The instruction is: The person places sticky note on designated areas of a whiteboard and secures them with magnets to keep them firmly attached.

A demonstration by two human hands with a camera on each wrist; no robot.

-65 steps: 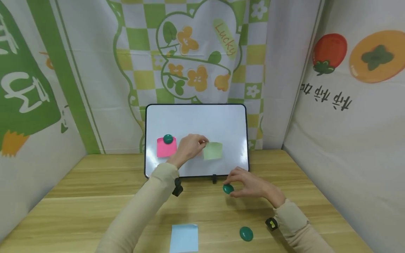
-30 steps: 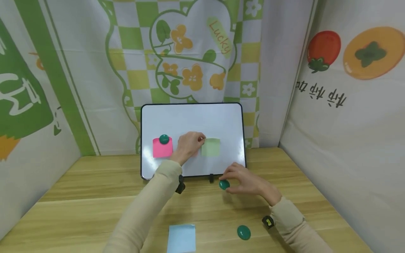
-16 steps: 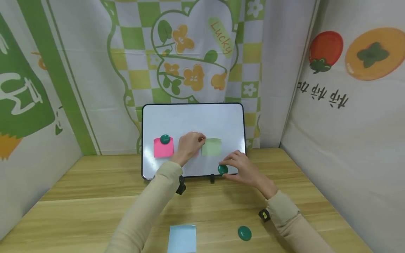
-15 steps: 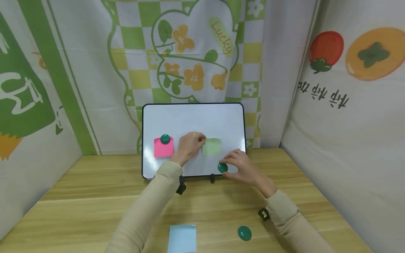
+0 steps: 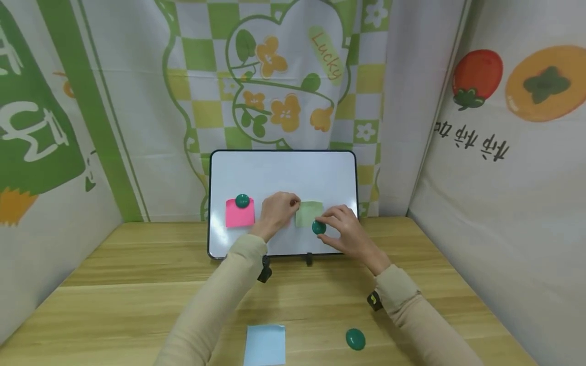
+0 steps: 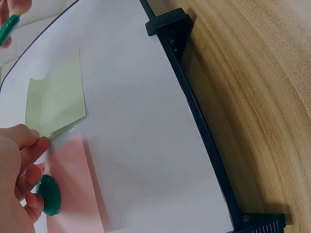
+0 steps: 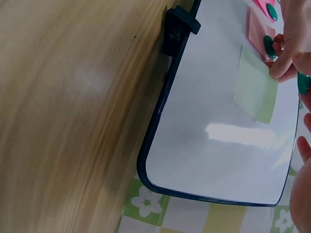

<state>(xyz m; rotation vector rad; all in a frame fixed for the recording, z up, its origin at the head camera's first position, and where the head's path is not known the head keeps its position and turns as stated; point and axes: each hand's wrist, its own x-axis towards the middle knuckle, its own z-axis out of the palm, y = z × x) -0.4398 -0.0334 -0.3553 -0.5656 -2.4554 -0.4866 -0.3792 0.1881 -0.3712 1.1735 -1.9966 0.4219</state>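
My left hand (image 5: 276, 211) pinches the upper left corner of a light green sticky note (image 5: 309, 215) against the whiteboard (image 5: 284, 173). Between thumb and fingers, my right hand (image 5: 348, 231) holds a round green magnet (image 5: 318, 227) in front of the note's lower right part. In the right wrist view that magnet (image 7: 304, 83) appears apart from the note. A pale pink sticky note (image 6: 73, 187) is on the board under another green magnet (image 6: 48, 195), beside the left hand's lower fingers; in the head view the left hand mostly hides it.
A bright pink note (image 5: 239, 217) hangs at the board's left under a green magnet (image 5: 242, 201). On the wooden table (image 5: 137, 295) lie a blue note (image 5: 265, 345) and another green magnet (image 5: 355, 339). Black clip feet (image 6: 170, 24) support the board's lower edge.
My right hand has lifted the magnet from near the table, up and slightly left, to the green note. The left hand stays at the note's corner.
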